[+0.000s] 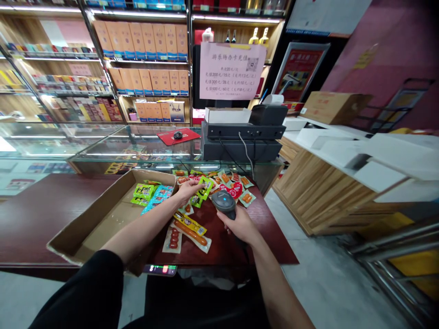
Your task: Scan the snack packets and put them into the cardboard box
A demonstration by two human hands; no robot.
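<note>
Between the fingers of my left hand (188,191) is a green snack packet (206,187), held up over the pile on the dark red table (270,233). My right hand (242,224) grips a dark barcode scanner (224,202) with a small blue light on top; its head is close to the packet. Sausage packs (192,233) and a yellow packet (190,222) lie in front of the hands. Behind them is a heap of small snack packs and a red packet (233,189). Left of my arm, a cardboard box (92,224) contains green packets (144,192) and blue packets (161,196).
A phone (159,269) lies at the table's near edge. Beyond the table stands a glass counter (137,141) with a mouse (177,135) on a red mat, a receipt printer (269,113) and a screen bearing a pink sign (233,71). A wooden counter (318,187) stands to the right.
</note>
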